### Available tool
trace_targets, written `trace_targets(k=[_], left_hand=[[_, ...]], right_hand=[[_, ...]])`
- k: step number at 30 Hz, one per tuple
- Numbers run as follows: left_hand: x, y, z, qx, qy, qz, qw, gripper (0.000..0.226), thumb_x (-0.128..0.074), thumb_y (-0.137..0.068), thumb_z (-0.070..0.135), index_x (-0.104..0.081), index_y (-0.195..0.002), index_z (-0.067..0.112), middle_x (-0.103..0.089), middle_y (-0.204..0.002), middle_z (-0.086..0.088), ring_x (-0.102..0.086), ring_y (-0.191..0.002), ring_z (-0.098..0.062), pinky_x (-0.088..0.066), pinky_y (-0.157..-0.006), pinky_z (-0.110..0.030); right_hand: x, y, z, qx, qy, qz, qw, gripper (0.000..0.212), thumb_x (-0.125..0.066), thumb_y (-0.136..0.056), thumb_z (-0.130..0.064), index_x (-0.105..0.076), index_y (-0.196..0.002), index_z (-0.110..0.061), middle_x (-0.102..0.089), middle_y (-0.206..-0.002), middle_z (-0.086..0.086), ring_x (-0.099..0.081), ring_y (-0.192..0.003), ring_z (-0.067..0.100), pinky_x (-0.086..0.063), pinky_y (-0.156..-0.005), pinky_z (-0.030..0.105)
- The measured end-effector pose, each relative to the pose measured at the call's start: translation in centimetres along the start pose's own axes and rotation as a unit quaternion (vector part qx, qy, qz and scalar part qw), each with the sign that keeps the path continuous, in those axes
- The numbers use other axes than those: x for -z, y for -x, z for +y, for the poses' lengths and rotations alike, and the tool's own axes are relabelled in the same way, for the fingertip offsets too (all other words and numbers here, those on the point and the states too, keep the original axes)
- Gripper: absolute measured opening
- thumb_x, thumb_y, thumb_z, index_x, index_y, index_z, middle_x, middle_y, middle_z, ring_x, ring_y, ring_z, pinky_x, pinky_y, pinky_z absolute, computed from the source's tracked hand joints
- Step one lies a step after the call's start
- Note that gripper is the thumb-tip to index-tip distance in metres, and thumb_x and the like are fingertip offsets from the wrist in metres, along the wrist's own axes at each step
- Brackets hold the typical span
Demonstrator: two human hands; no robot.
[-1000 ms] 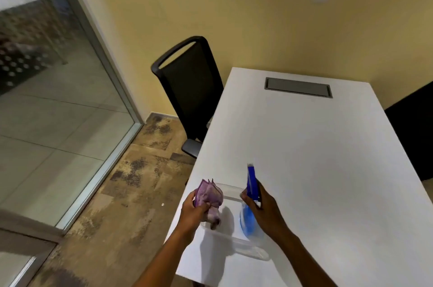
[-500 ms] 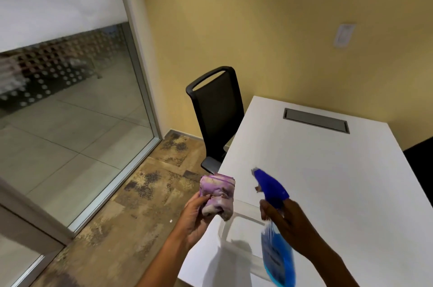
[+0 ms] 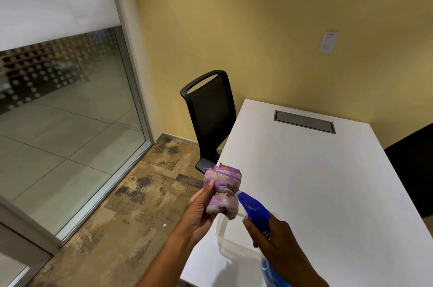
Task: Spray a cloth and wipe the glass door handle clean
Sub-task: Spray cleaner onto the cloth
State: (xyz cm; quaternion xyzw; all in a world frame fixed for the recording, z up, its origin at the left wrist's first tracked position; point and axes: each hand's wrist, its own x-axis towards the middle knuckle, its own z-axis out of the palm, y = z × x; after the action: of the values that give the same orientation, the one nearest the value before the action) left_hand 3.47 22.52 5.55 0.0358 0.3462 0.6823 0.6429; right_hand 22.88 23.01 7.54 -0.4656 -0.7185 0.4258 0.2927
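My left hand point(image 3: 199, 209) holds up a folded purple cloth point(image 3: 222, 189), stained in places, above the table's near left corner. My right hand point(image 3: 273, 234) grips a spray bottle point(image 3: 254, 209) with a blue trigger head; its nozzle points at the cloth from a few centimetres away, and its blue body hangs down toward the bottom edge. A glass wall panel point(image 3: 65, 137) with a metal frame fills the left side. No door handle is in view.
A white table point(image 3: 316, 181) with a grey cable hatch point(image 3: 304, 121) lies ahead, a clear plastic tray point(image 3: 225, 235) on its near corner under my hands. A black chair point(image 3: 210, 113) stands at its left side, another dark chair point(image 3: 414, 169) at right. Patterned carpet point(image 3: 131, 204) covers the floor.
I have lifted the bottle off the table and tilted its nozzle toward the cloth, which my left hand raised and brought closer. The view has tilted upward.
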Motion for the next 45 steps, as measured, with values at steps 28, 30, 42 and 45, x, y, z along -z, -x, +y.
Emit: trace_targets(k=[28,30,42,45], left_hand=[[-0.5,0.5,-2.6,0.025,-0.104,0.015,0.994,0.037,-0.065,-0.089,0.025,-0.064,-0.120,0.004,-0.075,-0.108,-0.020,-0.072,-0.102,-0.034,-0.058,-0.091,-0.047],[-0.5,0.3,-2.9,0.030,-0.105,0.014,0.994,0.038,-0.063,-0.093,0.025,-0.062,-0.124,0.004,-0.072,-0.116,-0.023,-0.069,-0.110,-0.038,-0.058,-0.090,-0.047],[-0.4,-1.2,-3.9,0.046,-0.096,-0.034,0.994,0.041,-0.058,-0.098,0.026,-0.060,-0.129,-0.001,-0.066,-0.125,-0.029,-0.069,-0.106,-0.037,-0.063,-0.082,-0.041],[-0.3,-1.8,-4.2,0.053,-0.079,-0.035,0.995,0.047,-0.059,-0.096,0.028,-0.057,-0.132,-0.003,-0.064,-0.126,-0.028,-0.069,-0.103,-0.034,-0.062,-0.077,-0.037]], right_hand=[[0.1,1.6,2.0,-0.035,0.001,0.039,0.999,0.081,-0.035,-0.047,-0.101,-0.053,-0.091,-0.034,-0.061,-0.066,-0.026,-0.065,-0.070,0.007,-0.053,-0.067,0.013],[0.4,1.8,2.2,-0.036,0.001,0.038,0.999,0.079,-0.034,-0.047,-0.101,-0.053,-0.086,-0.034,-0.064,-0.062,-0.026,-0.066,-0.070,0.005,-0.052,-0.065,0.011],[4.7,3.4,4.6,-0.109,-0.047,0.124,0.985,0.083,-0.046,-0.045,-0.097,-0.061,-0.083,-0.025,-0.071,-0.066,-0.018,-0.067,-0.068,0.003,-0.050,-0.064,0.013],[6.1,3.7,6.5,-0.120,-0.055,0.148,0.980,0.079,-0.047,-0.044,-0.098,-0.060,-0.092,-0.036,-0.073,-0.072,-0.014,-0.069,-0.074,0.008,-0.055,-0.073,0.028]])
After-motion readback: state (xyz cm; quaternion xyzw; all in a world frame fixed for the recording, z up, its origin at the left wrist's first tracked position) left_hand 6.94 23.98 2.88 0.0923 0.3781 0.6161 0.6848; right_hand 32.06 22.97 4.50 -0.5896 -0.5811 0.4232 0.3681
